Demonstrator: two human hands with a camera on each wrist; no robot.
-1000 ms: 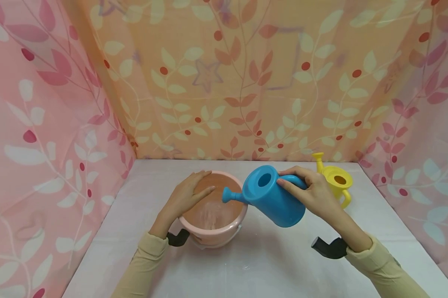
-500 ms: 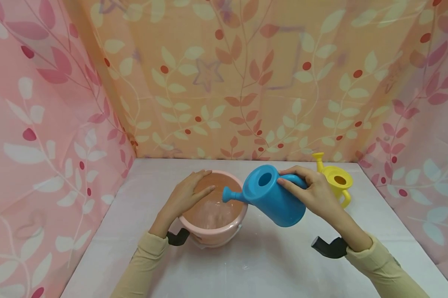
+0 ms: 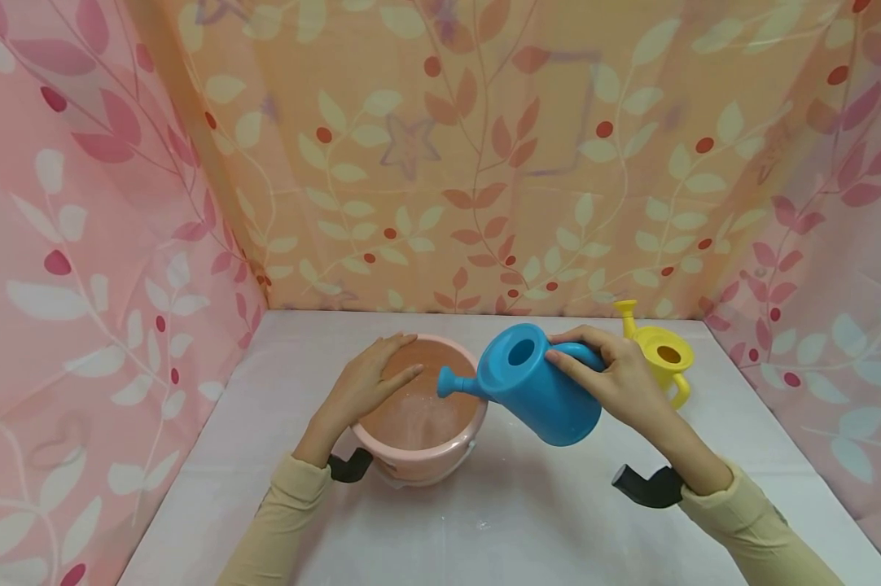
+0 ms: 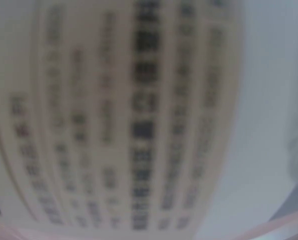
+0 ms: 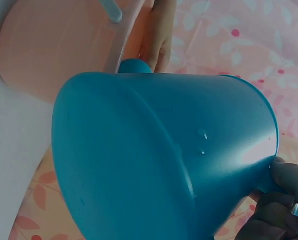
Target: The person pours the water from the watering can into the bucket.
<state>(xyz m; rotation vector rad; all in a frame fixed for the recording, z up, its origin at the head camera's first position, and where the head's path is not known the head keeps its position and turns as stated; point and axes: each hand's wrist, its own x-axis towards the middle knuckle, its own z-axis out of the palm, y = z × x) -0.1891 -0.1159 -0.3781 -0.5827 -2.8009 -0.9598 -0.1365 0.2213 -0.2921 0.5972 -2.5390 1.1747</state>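
In the head view my right hand (image 3: 624,374) grips the handle of a blue watering can (image 3: 550,399), which is held off the table and tilted left. Its spout (image 3: 451,382) reaches over the rim of a pink bucket (image 3: 422,464). Rippled water shows inside the bucket; I cannot make out a clear stream. My left hand (image 3: 363,382) rests on the bucket's left rim, fingers extended and thumb over the opening. The right wrist view has the can's base (image 5: 118,165) close up, with droplets on its side. A blurred printed label (image 4: 118,120) fills the left wrist view.
A yellow watering can (image 3: 660,358) stands upright at the back right, just behind my right hand. Small wet spots (image 3: 483,525) lie on the white table (image 3: 543,521). Floral cloth (image 3: 484,163) encloses the table at the back and both sides.
The ripples in the bucket's water shift in shape. Both hands and the blue watering can stay practically where they were.
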